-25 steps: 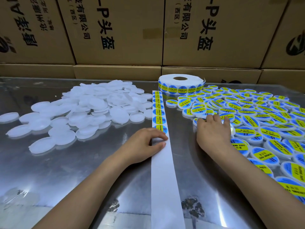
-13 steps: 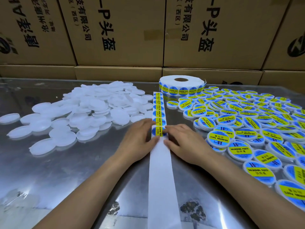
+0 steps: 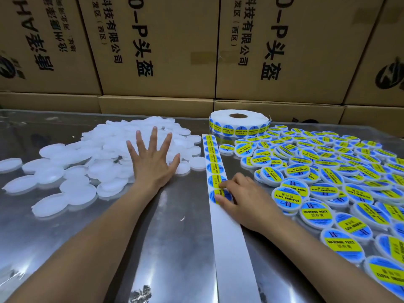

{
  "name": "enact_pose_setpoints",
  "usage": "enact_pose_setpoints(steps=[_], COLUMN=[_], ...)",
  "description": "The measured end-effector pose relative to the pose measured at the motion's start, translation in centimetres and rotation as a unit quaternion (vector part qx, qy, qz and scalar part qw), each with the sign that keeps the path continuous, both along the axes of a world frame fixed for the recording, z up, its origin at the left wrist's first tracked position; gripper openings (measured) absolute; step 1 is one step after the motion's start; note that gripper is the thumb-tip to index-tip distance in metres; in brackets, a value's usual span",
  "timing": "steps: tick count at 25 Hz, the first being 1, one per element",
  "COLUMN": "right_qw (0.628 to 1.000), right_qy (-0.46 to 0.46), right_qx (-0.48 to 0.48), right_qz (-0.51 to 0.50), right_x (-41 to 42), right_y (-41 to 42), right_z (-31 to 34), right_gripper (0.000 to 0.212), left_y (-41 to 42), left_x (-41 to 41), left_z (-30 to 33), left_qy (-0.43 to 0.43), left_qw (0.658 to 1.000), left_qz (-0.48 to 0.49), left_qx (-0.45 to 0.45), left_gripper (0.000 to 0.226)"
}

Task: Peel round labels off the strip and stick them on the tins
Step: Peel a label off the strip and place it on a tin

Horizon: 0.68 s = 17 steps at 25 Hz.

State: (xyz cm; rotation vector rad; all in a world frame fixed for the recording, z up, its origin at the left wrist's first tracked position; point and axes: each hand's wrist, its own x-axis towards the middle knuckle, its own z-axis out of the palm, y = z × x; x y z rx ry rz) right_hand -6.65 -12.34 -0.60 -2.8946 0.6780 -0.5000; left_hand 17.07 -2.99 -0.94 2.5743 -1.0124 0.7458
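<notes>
**White strip, blue labels: one hand spread, one hand picking**

White backing paper, the strip [image 3: 227, 226], runs down the middle of the shiny metal table [image 3: 175, 248] from the label roll [image 3: 239, 123] at its far end toward the viewer. Its far part carries round blue-and-yellow labels; its near part is bare.

The left hand [image 3: 153, 162] lies to the left of the strip, fingers straight and fanned wide, its grip open and holding nothing; the fingertips reach over the near edge of the heap of plain white tins [image 3: 91, 162], which spreads away from the strip on that side.

The right hand [image 3: 242, 200] rests on the strip's right edge, fingers curled. Its thumb and forefinger meet on the nearest label [image 3: 218, 196], the last one before the bare paper, in a pinch at that label's edge.

Right of the strip lie the labelled tins [image 3: 328, 189], many overlapping, reading "SOLDERING PASTE". Behind the roll stand brown cardboard boxes [image 3: 164, 51].
</notes>
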Motion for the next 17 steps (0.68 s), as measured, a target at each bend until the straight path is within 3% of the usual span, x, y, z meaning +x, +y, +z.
enact_pose_setpoints(steps=[2,7,17], right_qw=[1.0,1.0,1.0], right_qy=[-0.004,-0.005,-0.009], right_qx=[0.006,0.014,0.017], right_qz=[-0.002,0.0,0.0], right_x=[0.1,0.2,0.3], right_y=[0.1,0.2,0.1], right_z=[-0.1,0.0,-0.1], right_gripper=[0.039,0.036,0.037], left_y=[-0.4,-1.1,2.2], left_x=[0.5,0.8,-2.3], left_z=[0.3,0.7,-0.1], left_qy=[-0.003,0.089,0.066], left_qw=[0.999,0.992,0.996], left_qz=[-0.021,0.001,-0.008], left_qx=[0.029,0.095,0.059], left_gripper=[0.066,0.073,0.068])
